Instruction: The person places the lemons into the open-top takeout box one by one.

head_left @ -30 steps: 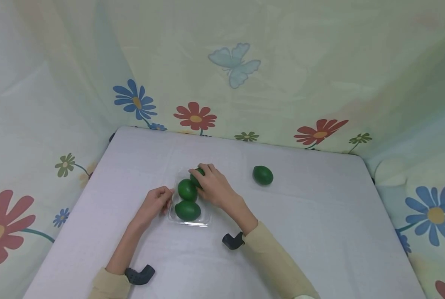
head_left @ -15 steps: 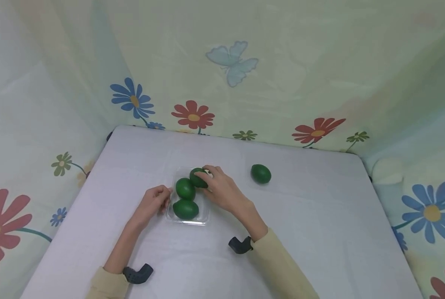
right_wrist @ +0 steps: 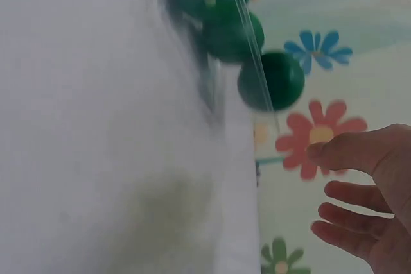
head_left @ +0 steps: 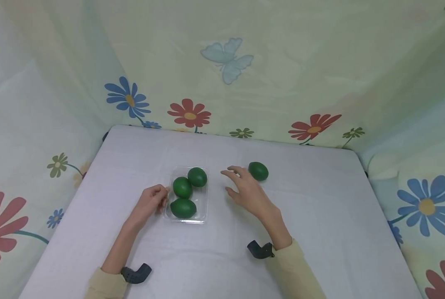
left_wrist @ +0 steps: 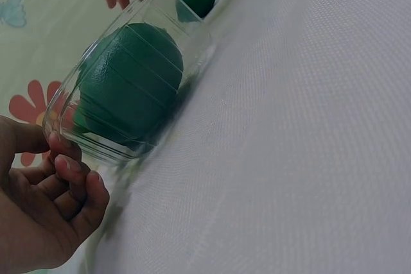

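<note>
In the head view, a clear plastic box [head_left: 201, 207] holds three green limes: one at the far right corner [head_left: 197, 177], a middle lime [head_left: 182, 187] and a near lime [head_left: 183, 208]. My left hand [head_left: 149, 202] pinches the box's left rim between thumb and curled fingers [left_wrist: 67, 152], as the left wrist view shows. My right hand [head_left: 250, 194] hovers right of the box, fingers spread and holding nothing. Just past its knuckles lies a single lime [head_left: 258, 171] on the table. The right wrist view shows that hand's thumb [right_wrist: 350, 152] apart from the fingers.
A white cloth covers the table [head_left: 319, 216]. Beyond its far edge hangs a curtain [head_left: 275, 74] printed with flowers and a butterfly. Dark curved wrist mounts [head_left: 136, 274] stick out from both wrists.
My right hand has let go of the far lime, leaving it in the box, and has moved right toward the single lime. The left hand stays at the rim.
</note>
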{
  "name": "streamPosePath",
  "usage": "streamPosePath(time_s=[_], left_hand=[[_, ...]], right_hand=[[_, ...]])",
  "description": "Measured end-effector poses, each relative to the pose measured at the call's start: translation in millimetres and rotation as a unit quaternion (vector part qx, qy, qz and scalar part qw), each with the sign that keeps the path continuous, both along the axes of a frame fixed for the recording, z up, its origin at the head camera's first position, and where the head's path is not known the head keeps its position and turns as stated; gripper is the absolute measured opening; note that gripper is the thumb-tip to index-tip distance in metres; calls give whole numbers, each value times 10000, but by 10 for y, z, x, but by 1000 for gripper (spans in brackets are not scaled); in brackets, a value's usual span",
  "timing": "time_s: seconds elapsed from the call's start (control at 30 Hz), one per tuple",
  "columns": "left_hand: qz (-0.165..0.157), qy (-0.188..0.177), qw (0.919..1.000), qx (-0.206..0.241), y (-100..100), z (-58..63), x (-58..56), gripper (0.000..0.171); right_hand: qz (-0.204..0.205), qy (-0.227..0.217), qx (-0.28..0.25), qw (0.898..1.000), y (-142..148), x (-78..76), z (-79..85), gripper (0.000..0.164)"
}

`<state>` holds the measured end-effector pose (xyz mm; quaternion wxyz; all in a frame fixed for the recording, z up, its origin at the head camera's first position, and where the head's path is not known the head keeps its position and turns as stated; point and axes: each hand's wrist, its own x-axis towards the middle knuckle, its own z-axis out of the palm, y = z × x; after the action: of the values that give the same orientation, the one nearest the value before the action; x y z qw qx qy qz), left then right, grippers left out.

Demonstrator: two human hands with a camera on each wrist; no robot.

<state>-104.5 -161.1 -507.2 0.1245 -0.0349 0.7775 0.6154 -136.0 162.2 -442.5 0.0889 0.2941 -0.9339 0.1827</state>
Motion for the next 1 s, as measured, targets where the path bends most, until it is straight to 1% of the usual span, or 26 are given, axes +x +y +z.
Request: streamPosePath(time_s=[0.07, 0.17, 0.27, 0.37, 0.5, 0.67, 0.8, 1.0], left_hand=[[2, 10, 10000, -4, -6, -4, -4, 34], [10, -3, 10000, -40, -12, -7, -1, 34], [-18, -47, 10000, -35, -13, -2, 0, 35], [-23, -80, 10000, 0, -9, 9, 0, 34], [-18, -81, 10000, 26, -5, 5, -5, 34], [-12, -74, 9999, 79, -1, 5, -5, 34], [18, -62, 9999, 111, 1, 10, -5, 33], [9, -13, 10000, 86, -11, -1, -7, 34]], right_hand=[[-186, -11, -49, 9998, 132, -50, -9, 52], [-561, -178, -173, 9981, 330, -138, -38, 51], [-986, -382, -314, 9939, 499, -225, -73, 53], [-1311, -559, -308, 9893, 622, -312, -130, 56], [-1485, -681, -223, 9863, 708, -405, -227, 59], [-1618, -882, -212, 9826, 732, -478, -331, 61], [-1735, -1128, -200, 9781, 727, -523, -380, 62], [-1870, -1251, -197, 9742, 704, -566, -425, 62]])
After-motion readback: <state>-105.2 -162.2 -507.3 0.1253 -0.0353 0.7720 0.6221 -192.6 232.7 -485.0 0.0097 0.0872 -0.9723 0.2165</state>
